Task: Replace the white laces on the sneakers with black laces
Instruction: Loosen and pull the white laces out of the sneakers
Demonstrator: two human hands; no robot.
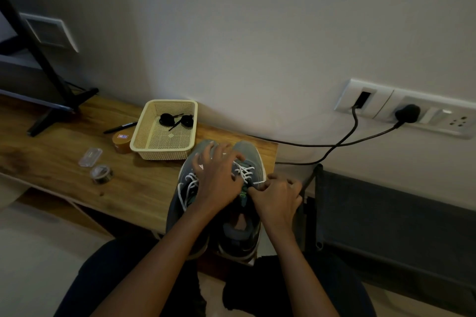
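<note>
unlacing first sneaker [247,149]
right hand [278,197] pinches white lace [244,170], left hand [219,177] fingers spread, steadying; next: pull it through eyelets

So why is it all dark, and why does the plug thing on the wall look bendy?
Head view: the room light is dim, so the sneakers look murky; its wide-angle lens curves the socket panel near the edge.

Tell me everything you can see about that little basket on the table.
The basket is a cream, plastic-looking rectangular tray with mesh walls and floor, standing upright and open-topped on the wooden table by the wall. Two coiled black laces lie at its far end. A brown tin sits beside its left wall.
</note>
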